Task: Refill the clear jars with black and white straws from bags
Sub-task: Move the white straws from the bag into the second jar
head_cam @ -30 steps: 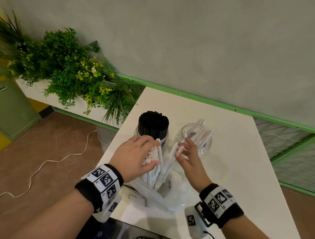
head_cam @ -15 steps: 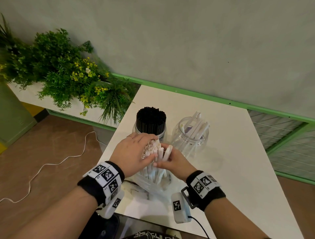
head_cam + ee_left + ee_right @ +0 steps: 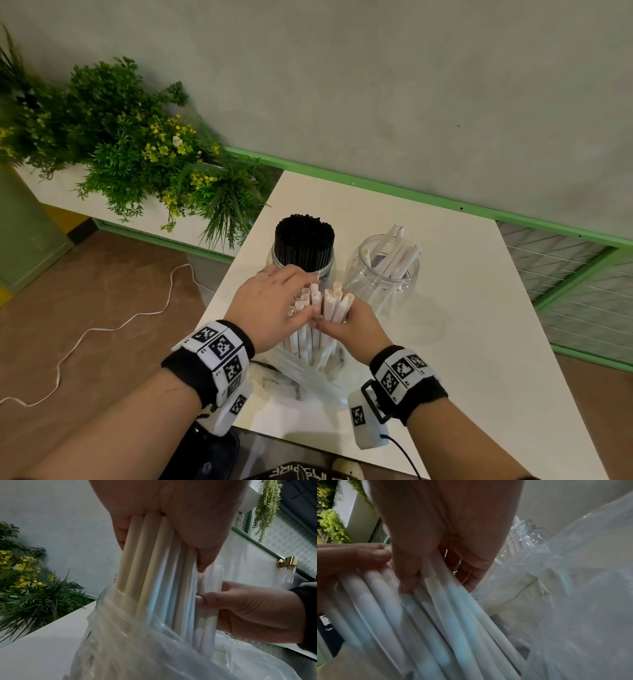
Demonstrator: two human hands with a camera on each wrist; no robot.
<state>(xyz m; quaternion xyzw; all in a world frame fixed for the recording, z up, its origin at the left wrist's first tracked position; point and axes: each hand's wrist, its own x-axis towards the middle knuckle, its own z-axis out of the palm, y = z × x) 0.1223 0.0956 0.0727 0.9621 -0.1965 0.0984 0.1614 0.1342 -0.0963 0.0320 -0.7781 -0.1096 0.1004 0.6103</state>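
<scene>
Off the left edge of the white table (image 3: pixel 445 308) we see a planter with green plants (image 3: pixel 130 150) and a white cable (image 3: pixel 102 329) on the floor. Near the front edge of the table, our left hand (image 3: pixel 270 308) has its fingers curled around a bundle of white straws (image 3: pixel 317 305), which stand upright with their lower ends inside a clear plastic bag (image 3: pixel 308 373). Behind this hand, toward the back left corner, stands the jar of black straws (image 3: pixel 304 245), packed full. Our right hand (image 3: pixel 352 325) pinches a few straws of the same bundle between thumb and fingers, touching the left hand. Behind it, just to the right of the black jar, the second clear jar (image 3: pixel 382 274) holds only some white straws that lean to the right.
</scene>
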